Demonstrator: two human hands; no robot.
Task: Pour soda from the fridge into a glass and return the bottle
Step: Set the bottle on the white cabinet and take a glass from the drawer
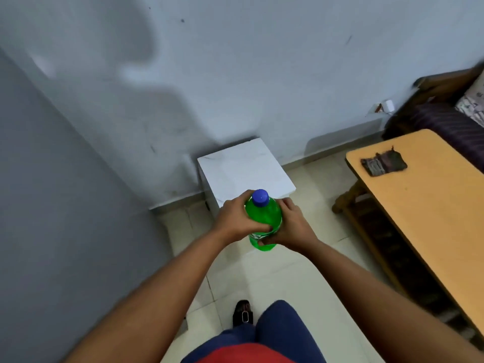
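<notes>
I see both hands wrapped round the green soda bottle (pixel 263 218), held upright in the air in front of me. My left hand (pixel 235 221) curls its grip round the bottle's upper body, fingers on the far side, thumb near me. My right hand (pixel 292 226) clamps lower down, thumb across the label. That label is a white band with green lettering, mostly covered by fingers; I cannot read it. The bottle is smooth translucent plastic, bright green, round-shouldered, with a blue screw cap (pixel 260 197) still on.

Just beyond the bottle stands a white box-shaped stand (pixel 243 171) with a faintly veined, marble-like top, set against the pale grey wall (pixel 235 74). Below the bottle lies a floor of glossy cream tiles (pixel 275 271). To the right of the bottle is a wooden bench (pixel 432 205) with a smooth tan top and rounded corner; a dark, frayed-looking flat item (pixel 383 163) lies on it. Further right of the bottle, a sofa (pixel 445 121) with dark striped upholstery.
</notes>
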